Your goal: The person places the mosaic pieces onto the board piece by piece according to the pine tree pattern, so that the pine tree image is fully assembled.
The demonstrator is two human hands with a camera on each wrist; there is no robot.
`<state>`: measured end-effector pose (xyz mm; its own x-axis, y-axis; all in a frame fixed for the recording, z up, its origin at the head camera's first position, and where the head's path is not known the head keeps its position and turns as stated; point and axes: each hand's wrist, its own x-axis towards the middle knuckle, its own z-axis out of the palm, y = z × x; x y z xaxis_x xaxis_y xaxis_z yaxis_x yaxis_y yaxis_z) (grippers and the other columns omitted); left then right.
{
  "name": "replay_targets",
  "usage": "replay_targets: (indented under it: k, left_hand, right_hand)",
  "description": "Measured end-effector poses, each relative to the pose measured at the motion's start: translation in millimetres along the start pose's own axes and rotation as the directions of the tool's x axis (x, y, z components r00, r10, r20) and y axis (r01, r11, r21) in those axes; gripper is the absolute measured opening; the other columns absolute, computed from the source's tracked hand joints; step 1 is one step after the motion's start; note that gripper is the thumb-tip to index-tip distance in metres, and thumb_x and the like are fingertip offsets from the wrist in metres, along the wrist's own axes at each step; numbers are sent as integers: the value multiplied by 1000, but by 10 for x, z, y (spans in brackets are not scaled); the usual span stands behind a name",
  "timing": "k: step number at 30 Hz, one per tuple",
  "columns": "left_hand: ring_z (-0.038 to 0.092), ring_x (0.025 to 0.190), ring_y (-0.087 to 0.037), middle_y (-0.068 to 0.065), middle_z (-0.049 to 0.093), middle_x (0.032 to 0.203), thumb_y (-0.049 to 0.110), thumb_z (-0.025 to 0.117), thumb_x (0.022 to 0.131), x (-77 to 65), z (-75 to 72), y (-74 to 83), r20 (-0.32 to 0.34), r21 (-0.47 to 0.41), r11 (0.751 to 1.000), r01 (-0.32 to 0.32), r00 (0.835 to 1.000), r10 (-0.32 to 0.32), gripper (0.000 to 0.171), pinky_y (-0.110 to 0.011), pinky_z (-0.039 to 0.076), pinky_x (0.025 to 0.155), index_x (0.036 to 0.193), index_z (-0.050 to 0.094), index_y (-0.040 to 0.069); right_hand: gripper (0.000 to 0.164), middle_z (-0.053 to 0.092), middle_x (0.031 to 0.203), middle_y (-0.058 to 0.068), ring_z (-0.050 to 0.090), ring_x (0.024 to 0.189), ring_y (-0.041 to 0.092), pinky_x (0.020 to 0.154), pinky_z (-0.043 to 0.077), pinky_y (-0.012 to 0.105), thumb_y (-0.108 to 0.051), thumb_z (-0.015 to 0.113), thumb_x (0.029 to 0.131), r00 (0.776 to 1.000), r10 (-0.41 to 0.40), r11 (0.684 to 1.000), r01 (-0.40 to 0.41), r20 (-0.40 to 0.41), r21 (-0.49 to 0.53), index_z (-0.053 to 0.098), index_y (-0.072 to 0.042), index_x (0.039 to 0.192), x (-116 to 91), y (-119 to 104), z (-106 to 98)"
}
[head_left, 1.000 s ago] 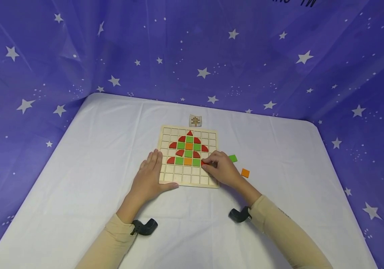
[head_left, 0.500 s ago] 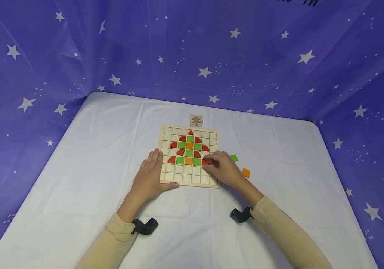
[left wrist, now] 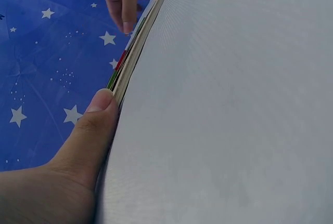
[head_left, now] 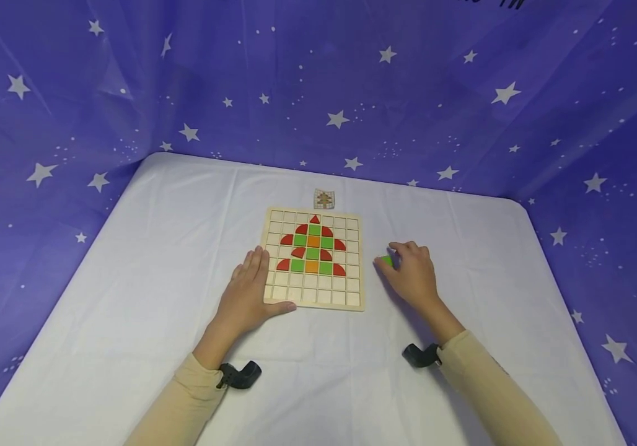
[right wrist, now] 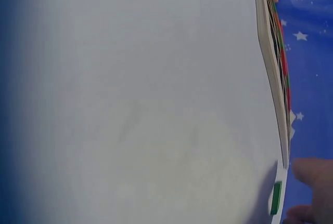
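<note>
A wooden grid board (head_left: pixel 289 293) lies on the white table, with red quarter-circles, a red triangle, and green and orange squares set in its cells in a tree shape. My left hand (head_left: pixel 245 296) rests along the board's left side, fingers straight, its thumb (left wrist: pixel 89 130) at the front edge. Right of the board, my right hand (head_left: pixel 412 276) hovers over a green square tile (head_left: pixel 387 260), thumb and fingers spread around it. In the right wrist view the green tile (right wrist: pixel 276 198) lies on the table, apart from the fingers (right wrist: pixel 312 174). The orange tile is hidden beneath the right hand.
A small card (head_left: pixel 324 199) printed with a tree pattern lies behind the board. The white-covered table (head_left: pixel 184 204) meets a purple star-patterned curtain (head_left: pixel 274 80) at the back and sides. Each wrist carries a black camera mount (head_left: pixel 242 375).
My right hand has let go of the red quarter-circle, which now sits at the right of the lower row, and has moved right to the green tile. The left hand stays put.
</note>
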<state>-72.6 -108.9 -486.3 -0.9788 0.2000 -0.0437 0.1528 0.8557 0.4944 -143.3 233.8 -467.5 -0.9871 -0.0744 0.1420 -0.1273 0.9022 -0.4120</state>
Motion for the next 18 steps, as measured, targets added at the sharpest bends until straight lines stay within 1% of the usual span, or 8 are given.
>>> replay_targets:
  k: [2, 5, 8, 11, 14, 18]
  left_hand:
    - [7, 155, -35, -18, 6, 167, 70, 74, 72, 0, -2, -1, 1, 2, 1000, 0, 1000, 0, 129, -53, 16, 124, 158, 10, -2]
    - [8, 155, -36, -19, 6, 167, 70, 74, 72, -1, -5, -3, -2, 4, 1000, -4, 1000, 4, 129, -54, 16, 124, 157, 11, -3]
    - [7, 155, -35, -18, 5, 167, 71, 73, 73, 2, -5, -1, 4, 4, 1000, -2, 1000, 2, 129, -53, 16, 124, 158, 10, -2]
    - [7, 155, -35, -18, 5, 167, 71, 73, 73, 4, -2, -1, 5, -1, 1000, -1, 1000, 1, 128, -53, 15, 124, 158, 10, -2]
    - [6, 156, -34, -17, 5, 167, 71, 73, 73, 4, -3, 2, 8, -6, 1000, 3, 1000, -3, 129, -53, 15, 124, 158, 10, -2]
    - [7, 155, -35, -18, 6, 167, 70, 75, 72, 2, -10, 12, 1, -3, 1000, 0, 1000, 0, 129, -53, 15, 124, 157, 11, -3]
  right_hand:
    - [50, 65, 112, 14, 52, 103, 34, 85, 44, 50, -43, 74, 87, 1000, 11, 1000, -10, 16, -20, 69, -5, 118, -15, 43, -15]
    - [44, 67, 110, 14, 54, 102, 35, 86, 45, 50, -39, 75, 88, 999, 4, 1000, -4, 40, -11, 71, -5, 115, -33, 77, -22]
    - [38, 67, 112, 13, 54, 103, 34, 87, 45, 49, -32, 74, 90, 998, -17, 1000, 16, 68, 12, 71, -7, 118, -35, 90, -15]
    - [39, 66, 117, 13, 54, 105, 34, 88, 46, 50, -27, 72, 90, 995, -42, 999, 40, 90, 22, 68, -8, 124, -29, 94, -6]
    - [43, 64, 119, 14, 53, 106, 35, 88, 45, 49, -29, 73, 89, 994, -48, 999, 47, 97, 11, 67, -8, 126, -25, 100, -1]
    - [42, 65, 116, 13, 53, 106, 33, 88, 45, 48, -32, 74, 89, 993, -42, 999, 41, 108, 16, 69, -7, 121, -26, 99, -11]
